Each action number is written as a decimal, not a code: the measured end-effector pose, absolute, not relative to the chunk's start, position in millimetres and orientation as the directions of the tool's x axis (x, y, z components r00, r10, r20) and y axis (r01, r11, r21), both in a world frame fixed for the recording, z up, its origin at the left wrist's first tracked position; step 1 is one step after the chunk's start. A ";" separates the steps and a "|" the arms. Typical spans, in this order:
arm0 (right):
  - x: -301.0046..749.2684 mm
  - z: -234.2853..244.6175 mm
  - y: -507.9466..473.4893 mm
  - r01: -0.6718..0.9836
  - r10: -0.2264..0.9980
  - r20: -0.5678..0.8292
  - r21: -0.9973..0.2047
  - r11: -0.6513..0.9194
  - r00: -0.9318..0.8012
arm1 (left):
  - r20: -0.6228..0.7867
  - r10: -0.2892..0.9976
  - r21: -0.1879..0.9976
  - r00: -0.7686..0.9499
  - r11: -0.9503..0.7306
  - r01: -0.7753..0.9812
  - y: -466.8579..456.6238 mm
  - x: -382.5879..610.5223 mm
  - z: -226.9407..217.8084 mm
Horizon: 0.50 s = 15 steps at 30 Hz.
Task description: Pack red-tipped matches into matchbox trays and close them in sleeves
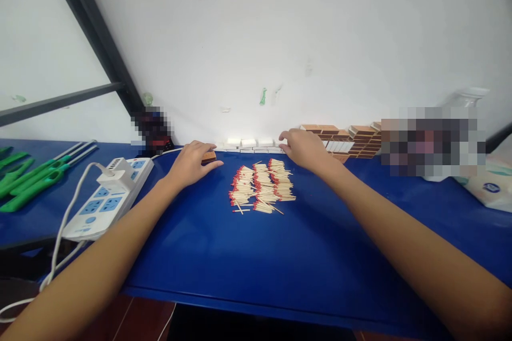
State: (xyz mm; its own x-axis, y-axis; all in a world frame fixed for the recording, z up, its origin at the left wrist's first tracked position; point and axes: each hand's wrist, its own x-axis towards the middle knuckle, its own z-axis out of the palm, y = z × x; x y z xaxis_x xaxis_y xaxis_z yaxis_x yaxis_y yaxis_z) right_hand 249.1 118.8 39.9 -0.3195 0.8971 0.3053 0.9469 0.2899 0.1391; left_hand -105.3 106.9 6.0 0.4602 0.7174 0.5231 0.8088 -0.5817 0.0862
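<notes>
The two forearms (404, 242) are nearest the camera, entering from the lower corners and extending over the blue table (224, 261). The left hand (190, 163) is closed on a brown matchbox (208, 157), gripped between thumb and fingers at the rear of the table. The right hand (304, 148) is positioned at the right end of a row of white pieces (248, 143) stacked along the wall (240, 53). Its thumb and index finger are bent with a narrow gap between them; whether a white piece is held there cannot be determined.

Red-tipped matches (262, 184) lie in loose bundles on the table, between the hands and slightly nearer the camera. Stacked brown boxes (362, 141) stand behind and to the right of the right hand, which partly obstructs them. A white power strip (112, 200) lies left of the left forearm, with green-handled tools (40, 181) farther left. A white packet (490, 178) is at the far right.
</notes>
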 end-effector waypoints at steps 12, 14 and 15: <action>235.2 54.1 122.5 0.929 0.919 0.208 0.239 0.283 -0.334 | 0.518 0.638 -0.054 0.570 -0.641 0.766 94.1 -88.0 10.1; 238.7 61.3 100.1 0.920 0.905 0.219 0.236 0.312 -0.364 | 0.527 0.620 -0.033 0.581 -0.668 0.743 85.7 -78.5 12.2; 240.7 63.7 85.4 0.913 0.895 0.223 0.230 0.337 -0.386 | 0.540 0.603 -0.015 0.587 -0.691 0.723 80.0 -72.3 13.3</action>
